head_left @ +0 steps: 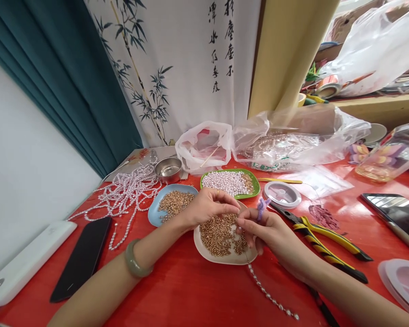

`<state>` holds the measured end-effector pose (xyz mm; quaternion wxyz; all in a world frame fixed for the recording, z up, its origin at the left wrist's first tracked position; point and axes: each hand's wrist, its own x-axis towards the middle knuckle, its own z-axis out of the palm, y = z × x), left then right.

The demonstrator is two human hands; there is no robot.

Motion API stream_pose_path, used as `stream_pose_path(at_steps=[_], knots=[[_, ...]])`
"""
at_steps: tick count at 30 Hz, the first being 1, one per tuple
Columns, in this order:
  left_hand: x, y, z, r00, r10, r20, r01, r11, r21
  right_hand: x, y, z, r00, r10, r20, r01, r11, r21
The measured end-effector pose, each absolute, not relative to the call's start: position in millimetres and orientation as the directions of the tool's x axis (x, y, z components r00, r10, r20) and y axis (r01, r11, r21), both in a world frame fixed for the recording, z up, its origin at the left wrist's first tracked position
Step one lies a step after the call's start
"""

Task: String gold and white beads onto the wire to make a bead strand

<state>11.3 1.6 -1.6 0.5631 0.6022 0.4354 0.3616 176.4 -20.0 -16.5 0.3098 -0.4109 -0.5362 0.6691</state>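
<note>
Mid-frame, the left hand (211, 206) bends over the plate (221, 260); I can't tell whether its grip holds anything. Just right, the right hand (261, 227) pinches the bead string (267, 295), trailing toward lower right: likely light, limp, slippery, best held by its thread (247, 258).

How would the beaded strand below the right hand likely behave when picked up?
The strand would probably flop rather than stay stiff, since it lies in a curve. It is likely light, as its beads look small. Their rounded, shiny surfaces suggest it may feel slippery.
</note>
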Motion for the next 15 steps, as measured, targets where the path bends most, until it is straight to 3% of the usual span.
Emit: stream_pose_path(at_steps=[3,7,11,15], knots=[[7.9,3.8,0.7,0.393,0.917,-0.064,0.154,0.003,0.988,176.2,-19.8,-17.4,-0.463,0.858,-0.22,0.022,-0.238,-0.971],[-11.2,16.5,1.8,0.231,0.97,0.074,0.367,-0.157,0.917,175.6,-19.4,-17.2,-0.463,0.855,-0.235,0.027,-0.251,-0.968],[-35.5,30.4,-4.3,0.221,0.927,0.303,0.698,-0.367,0.615,175.6,-19.2,-17.3,-0.457,0.856,-0.241,0.029,-0.257,-0.966],[-43.6,32.9,-9.4,0.303,0.911,0.279,0.82,-0.398,0.411,176.0,-19.3,-18.3,-0.455,0.854,-0.25,0.032,-0.265,-0.964]])
